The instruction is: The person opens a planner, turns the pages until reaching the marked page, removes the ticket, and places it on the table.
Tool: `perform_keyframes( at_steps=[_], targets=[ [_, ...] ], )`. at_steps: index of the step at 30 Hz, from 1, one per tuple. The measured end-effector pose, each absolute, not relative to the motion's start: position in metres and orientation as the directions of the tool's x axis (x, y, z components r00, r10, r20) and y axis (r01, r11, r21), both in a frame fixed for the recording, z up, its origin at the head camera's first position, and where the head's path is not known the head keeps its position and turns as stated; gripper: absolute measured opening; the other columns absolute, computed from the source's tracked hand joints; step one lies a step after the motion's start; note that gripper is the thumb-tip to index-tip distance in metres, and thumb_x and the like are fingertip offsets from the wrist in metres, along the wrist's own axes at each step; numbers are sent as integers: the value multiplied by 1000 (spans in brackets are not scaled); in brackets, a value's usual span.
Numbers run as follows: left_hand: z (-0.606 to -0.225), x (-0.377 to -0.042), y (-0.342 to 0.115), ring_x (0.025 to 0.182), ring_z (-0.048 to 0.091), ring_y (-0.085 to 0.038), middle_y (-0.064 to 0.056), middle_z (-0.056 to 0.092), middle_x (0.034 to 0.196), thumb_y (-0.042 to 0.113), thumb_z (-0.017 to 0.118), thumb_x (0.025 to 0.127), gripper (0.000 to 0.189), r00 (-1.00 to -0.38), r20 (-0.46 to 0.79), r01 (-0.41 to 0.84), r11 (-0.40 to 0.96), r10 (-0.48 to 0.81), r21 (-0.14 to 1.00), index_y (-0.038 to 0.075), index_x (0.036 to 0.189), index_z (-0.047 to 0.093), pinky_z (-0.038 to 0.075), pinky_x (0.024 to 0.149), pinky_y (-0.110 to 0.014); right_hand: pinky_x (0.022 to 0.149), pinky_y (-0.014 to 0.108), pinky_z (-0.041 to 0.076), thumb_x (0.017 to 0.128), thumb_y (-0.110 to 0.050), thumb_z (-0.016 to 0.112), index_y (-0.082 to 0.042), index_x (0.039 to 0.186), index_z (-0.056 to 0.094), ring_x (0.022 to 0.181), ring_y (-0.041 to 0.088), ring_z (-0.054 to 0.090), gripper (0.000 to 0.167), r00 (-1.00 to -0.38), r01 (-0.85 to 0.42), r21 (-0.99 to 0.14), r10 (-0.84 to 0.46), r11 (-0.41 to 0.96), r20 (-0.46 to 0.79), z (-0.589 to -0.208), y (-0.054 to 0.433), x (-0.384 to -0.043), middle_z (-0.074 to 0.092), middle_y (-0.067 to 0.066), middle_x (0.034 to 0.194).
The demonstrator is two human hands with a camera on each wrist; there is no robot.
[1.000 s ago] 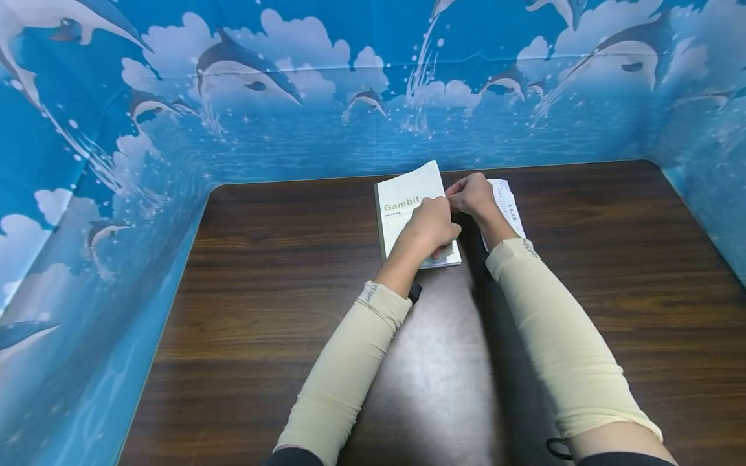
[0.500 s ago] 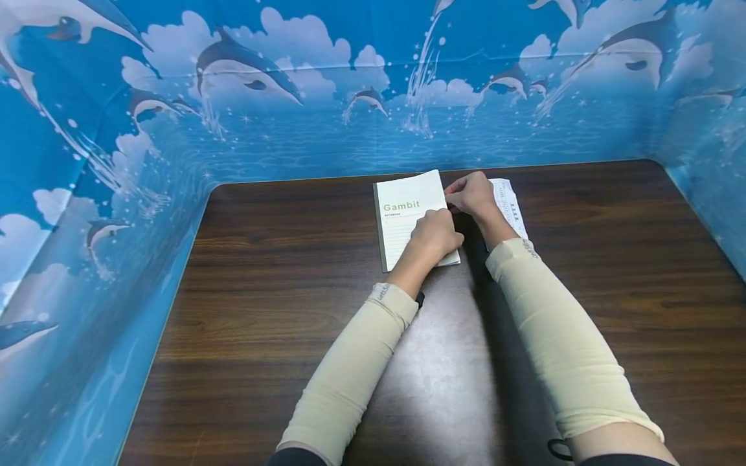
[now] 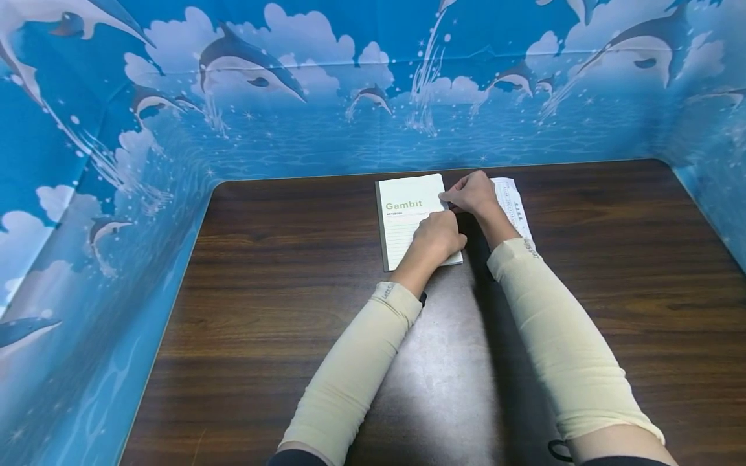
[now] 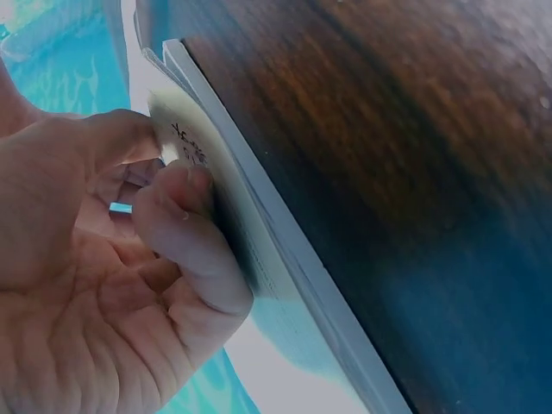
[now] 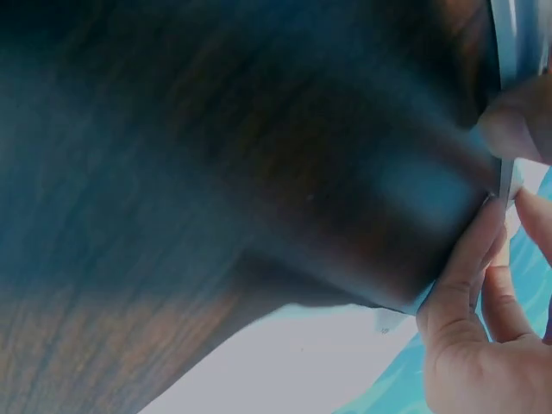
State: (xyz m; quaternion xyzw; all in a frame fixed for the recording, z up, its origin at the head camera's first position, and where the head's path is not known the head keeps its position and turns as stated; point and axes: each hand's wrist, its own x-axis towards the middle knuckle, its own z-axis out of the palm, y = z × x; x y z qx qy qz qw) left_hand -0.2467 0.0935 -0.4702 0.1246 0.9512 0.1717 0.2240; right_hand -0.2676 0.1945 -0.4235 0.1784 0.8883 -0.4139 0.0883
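On the table near its back edge lies a pale notebook [image 3: 402, 189] with "Gambit" on its cover and a grey spine on the left. My left hand [image 3: 434, 241] rests on its lower right part. In the left wrist view the bent thumb and a finger touch the cover [image 4: 194, 129], beside small writing; whether they grip it is hidden. My right hand [image 3: 476, 194] pinches the notebook's right edge near mid-height. In the right wrist view, fingertips [image 5: 493, 211] meet at that edge, just below a digit of my left hand.
A white printed sheet or booklet [image 3: 511, 202] lies right of the notebook, partly under my right wrist. The dark wooden table [image 3: 280, 272] runs back to a blue dolphin-print curtain [image 3: 291, 129].
The notebook's raised upper right corner has come down, and its cover now looks flatter. My left hand has slid slightly down and right. My right hand has stayed nearly in place by the edge.
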Motion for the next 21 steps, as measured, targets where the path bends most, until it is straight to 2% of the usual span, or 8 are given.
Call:
perform_keyframes(
  at_steps=[5,10,12,14,16,18,21],
  targets=[
    [-468,-244,94,80,69,-22,-8,73,112,37,71,100,30,-869,-394,145,914,301,378,9,111,75,54,63,-35,66,25,50,96,-23,80,1,96,81,52,6,61,24,-933,360,-692,228,625,-278,-424,194,-265,61,-8,54],
    [-472,-245,94,81,69,-22,-7,74,112,36,71,101,30,-861,-397,158,909,318,385,10,114,74,55,64,-36,69,30,52,96,-21,79,-1,90,80,61,12,63,21,-942,335,-688,230,644,-244,-427,195,-264,63,-6,56],
    [-478,-246,93,80,69,-22,-8,73,110,37,70,101,31,-859,-393,162,903,327,398,9,115,72,55,63,-36,77,34,52,96,-22,79,-3,87,79,72,16,62,21,-941,338,-675,244,656,-234,-430,195,-264,64,-4,62],
    [-481,-246,91,79,68,-22,-8,73,109,40,69,101,32,-862,-381,161,894,334,418,10,114,72,54,62,-37,86,40,53,97,-21,76,-3,89,78,86,23,62,19,-945,328,-665,238,671,-226,-433,195,-264,69,3,74],
    [-481,-246,87,79,69,-22,-9,74,111,40,66,102,32,-872,-363,151,887,328,437,11,115,72,54,62,-37,96,47,52,99,-20,72,-1,99,76,99,30,60,20,-949,312,-655,204,688,-239,-434,195,-263,72,11,95],
    [-474,-243,80,83,71,-23,-10,75,115,39,62,104,32,-882,-347,143,883,319,448,12,119,72,55,65,-40,105,52,50,102,-22,68,2,117,72,114,37,61,29,-953,286,-648,141,706,-268,-432,195,-261,71,21,119],
    [-453,-235,62,96,74,-24,-8,75,124,41,55,109,40,-890,-310,155,861,335,484,13,135,67,58,76,-42,115,56,45,107,-26,60,4,146,56,136,45,55,49,-947,228,-649,10,726,-322,-427,195,-257,57,29,149]
  ],
)
